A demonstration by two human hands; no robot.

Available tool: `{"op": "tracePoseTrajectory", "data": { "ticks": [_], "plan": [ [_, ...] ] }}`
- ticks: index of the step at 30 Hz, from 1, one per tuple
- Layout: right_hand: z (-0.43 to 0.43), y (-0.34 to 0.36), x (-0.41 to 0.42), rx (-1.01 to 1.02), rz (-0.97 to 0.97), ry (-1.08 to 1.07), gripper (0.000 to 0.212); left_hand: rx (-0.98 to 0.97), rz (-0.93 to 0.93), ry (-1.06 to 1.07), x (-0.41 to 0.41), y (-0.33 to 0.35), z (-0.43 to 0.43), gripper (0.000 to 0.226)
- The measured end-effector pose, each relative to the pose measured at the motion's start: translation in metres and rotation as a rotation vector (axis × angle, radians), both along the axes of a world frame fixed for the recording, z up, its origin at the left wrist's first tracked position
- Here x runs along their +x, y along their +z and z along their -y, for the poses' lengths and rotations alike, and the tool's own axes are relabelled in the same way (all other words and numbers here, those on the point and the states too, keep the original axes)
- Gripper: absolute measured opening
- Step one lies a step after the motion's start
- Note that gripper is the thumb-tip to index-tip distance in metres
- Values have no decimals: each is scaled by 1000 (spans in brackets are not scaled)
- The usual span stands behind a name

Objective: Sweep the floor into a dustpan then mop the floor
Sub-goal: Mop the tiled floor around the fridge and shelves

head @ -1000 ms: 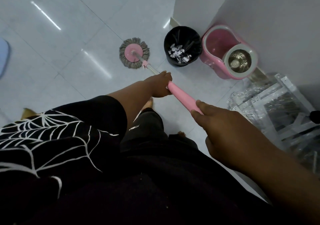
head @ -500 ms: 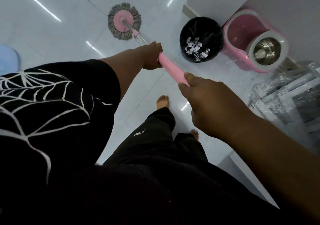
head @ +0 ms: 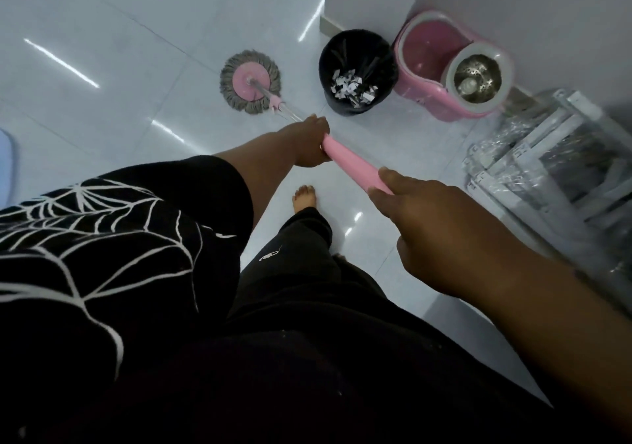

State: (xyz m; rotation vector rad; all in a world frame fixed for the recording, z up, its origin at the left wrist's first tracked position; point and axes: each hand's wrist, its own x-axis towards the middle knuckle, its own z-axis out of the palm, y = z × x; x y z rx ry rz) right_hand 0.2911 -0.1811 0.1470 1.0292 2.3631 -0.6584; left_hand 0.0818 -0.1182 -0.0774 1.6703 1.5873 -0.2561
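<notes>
Your left hand (head: 309,142) and right hand (head: 441,228) both grip the mop (head: 251,82) handle; it looks light, stiff; hold the pink sleeve.

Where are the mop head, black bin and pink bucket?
mop head (head: 242,85), head view, on its pink disc.
black bin (head: 354,50), head view, on its inner wall.
pink bucket (head: 425,101), head view, on its front outer wall.
</notes>
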Motion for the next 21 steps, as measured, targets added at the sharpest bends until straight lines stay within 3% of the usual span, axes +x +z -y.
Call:
{"op": "tracePoseTrajectory", "data": {
  "ticks": [10, 15, 21],
  "plan": [
    [104, 30, 89, -21, 82, -131, 57, -23, 80, -149, 106, 2, 79, 64],
    [115, 32, 86, -27, 90, -156, 49, -18, 70, -188, 107, -2, 87, 65],
    [86, 33, 68, -41, 127, -185, 53, 2, 101, -213, 86, -3, 62, 62]
  ]
}}
